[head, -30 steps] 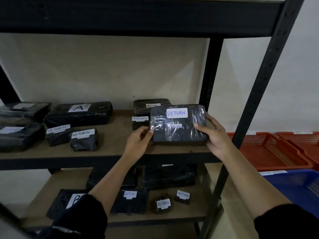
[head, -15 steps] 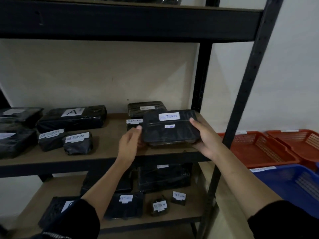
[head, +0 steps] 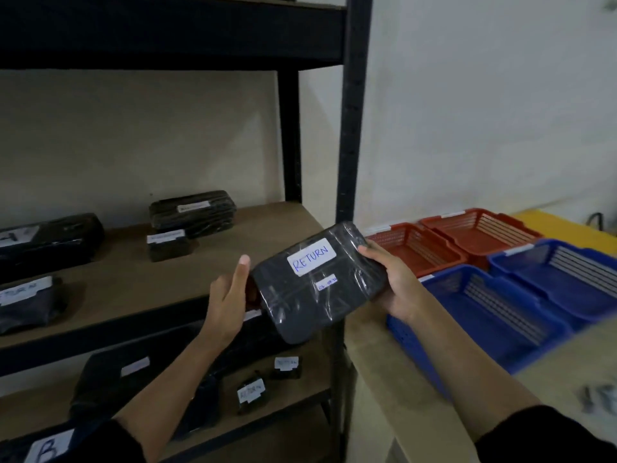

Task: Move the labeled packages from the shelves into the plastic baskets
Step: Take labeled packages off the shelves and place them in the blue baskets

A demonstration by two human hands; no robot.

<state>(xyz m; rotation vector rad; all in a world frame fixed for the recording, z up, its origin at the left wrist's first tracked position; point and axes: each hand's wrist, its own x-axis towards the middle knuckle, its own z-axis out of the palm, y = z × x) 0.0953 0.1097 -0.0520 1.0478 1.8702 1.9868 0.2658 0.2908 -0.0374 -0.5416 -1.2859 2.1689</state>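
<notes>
1. Head view, far left: on the middle shelf (head: 140,289) lie black wrapped packages, among them a long package (head: 46,242) at the back and a small one labelled RETURN (head: 26,304) nearer the front edge.
2. Further along the same shelf a flat package (head: 193,212) sits at the back, with a smaller labelled package (head: 169,245) just in front of it.
3. On the lower shelf (head: 300,389) are more dark packages, one marked B (head: 46,451) at the bottom left and two little ones (head: 252,394) with white labels.
4. The left hand (head: 230,304) is at the left end of the held package (head: 317,282); its forefinger points straight up beside that end, and how the other fingers lie behind it cannot be told.
5. The held package, black under clear film with a white RETURN label, is tilted and in the air in front of the shelf's right post (head: 354,128), off the shelf.
6. The right hand (head: 397,285) grips its right end, thumb on top and fingers curled beneath.
7. To the right, on a pale surface, stand two red baskets (head: 480,228) behind two blue baskets (head: 500,305), with something yellow (head: 564,225) beyond them.
</notes>
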